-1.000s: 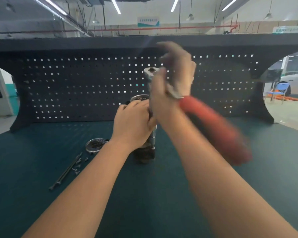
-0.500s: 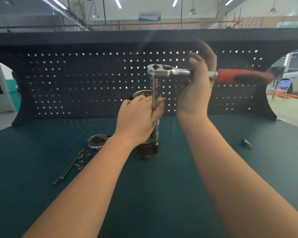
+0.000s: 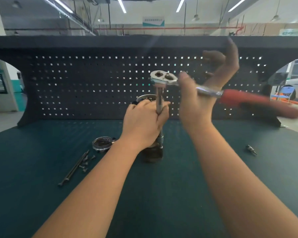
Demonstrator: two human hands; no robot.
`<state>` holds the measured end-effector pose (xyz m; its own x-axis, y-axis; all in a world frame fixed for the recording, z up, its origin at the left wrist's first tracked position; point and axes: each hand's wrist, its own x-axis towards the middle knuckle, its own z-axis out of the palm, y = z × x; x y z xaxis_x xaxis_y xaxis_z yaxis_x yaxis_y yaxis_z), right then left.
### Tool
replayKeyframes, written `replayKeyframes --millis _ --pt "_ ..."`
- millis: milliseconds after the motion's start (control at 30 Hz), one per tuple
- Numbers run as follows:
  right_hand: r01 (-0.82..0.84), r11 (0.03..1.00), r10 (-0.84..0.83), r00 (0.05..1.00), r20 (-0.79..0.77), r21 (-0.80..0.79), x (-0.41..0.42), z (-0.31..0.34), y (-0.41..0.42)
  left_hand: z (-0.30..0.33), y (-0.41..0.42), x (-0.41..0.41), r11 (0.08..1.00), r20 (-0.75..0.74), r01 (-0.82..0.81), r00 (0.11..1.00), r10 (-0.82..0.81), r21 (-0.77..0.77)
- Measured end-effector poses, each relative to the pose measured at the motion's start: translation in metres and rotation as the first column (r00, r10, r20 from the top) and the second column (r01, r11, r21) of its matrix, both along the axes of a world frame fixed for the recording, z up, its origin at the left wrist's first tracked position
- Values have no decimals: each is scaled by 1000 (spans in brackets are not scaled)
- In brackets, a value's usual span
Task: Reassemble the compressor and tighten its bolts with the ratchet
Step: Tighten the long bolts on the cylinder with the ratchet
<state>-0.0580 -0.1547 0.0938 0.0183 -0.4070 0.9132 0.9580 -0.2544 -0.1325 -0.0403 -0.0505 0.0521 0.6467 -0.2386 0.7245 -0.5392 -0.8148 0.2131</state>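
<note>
The compressor stands upright on the green table, near the middle, in front of the pegboard. The left hand wraps around its upper body and around the long extension bar that rises from it, steadying both. On top of that bar sits the head of the ratchet, its red handle reaching out to the right.

The right hand works the ratchet near the metal neck: the thumb lies over the shaft, while the other fingers are raised and spread, not wrapped round it (motion blur leaves the exact contact unclear), so this grip looks loose.

The step in hand appears to be tightening a bolt at the foot of the bar, though the bolt itself is hidden behind the left hand. The next move probably calls for another sweep of the handle with the bar kept straight, so the socket does not slip off.

To the left lie a round metal ring, a long rod and some loose screws; a small fitting lies well apart on the right.
</note>
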Motion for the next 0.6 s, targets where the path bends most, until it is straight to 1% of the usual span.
replayKeyframes --millis 33,67,100,133,167,200,233,267,300,333,367,400,433,467,500,567,600 --pt "-43 997 47 996 -74 60 -1 3 -5 2 2 -5 999 50 -23 999 21 46" --pt "-74 991 85 991 -106 108 -2 2 -7 3 6 -7 997 67 -40 997 36 71" --pt "-51 989 64 994 -83 141 -7 2 -3 5 9 -15 995 73 -37 997 30 90" --pt "23 992 -18 999 -39 126 -10 0 3 5 6 -12 992 67 -52 997 45 115" --pt "141 987 -142 990 5 81 -11 -2 11 5 6 -11 986 95 -81 993 68 143" --pt "296 955 -296 953 71 7 -12 -5 19 5 4 -10 981 88 -109 991 96 160" --pt "454 888 -446 889 105 -75 -12 -5 26 3 3 -8 983 85 -124 990 113 138" --pt "571 805 -559 821 119 -159 -13 -3 33 0 3 -8 989 48 -109 993 104 101" --pt "635 733 -627 769 120 -243 -14 -2 38 -1 3 -7 995 37 -86 996 84 53" --pt "644 686 -650 751 112 -337 -14 -1 42 -5 6 -5 998 27 -57 998 57 22" --pt "604 678 -624 774 104 -419 -14 -1 45 -9 9 -1 999 19 -35 999 36 -14" --pt "532 698 -563 821 93 -480 -16 -1 45 -12 12 2 999 -24 -32 999 31 -18" --pt "469 723 -504 860 76 -508 -18 0 43 -14 14 6 998 -36 -57 998 57 -22" --pt "429 752 -459 886 69 -501 -19 1 38 -12 16 4 997 -56 -68 996 66 -21" --pt "385 790 -411 910 54 -477 -15 3 29 -7 16 3 996 -41 -83 996 82 -31" --pt "283 873 -316 949 -20 -397 -8 3 11 0 10 -1 998 79 -62 995 59 28" --pt "195 920 -240 966 -96 -339 -4 1 5 2 9 -6 995 129 -55 991 44 78"
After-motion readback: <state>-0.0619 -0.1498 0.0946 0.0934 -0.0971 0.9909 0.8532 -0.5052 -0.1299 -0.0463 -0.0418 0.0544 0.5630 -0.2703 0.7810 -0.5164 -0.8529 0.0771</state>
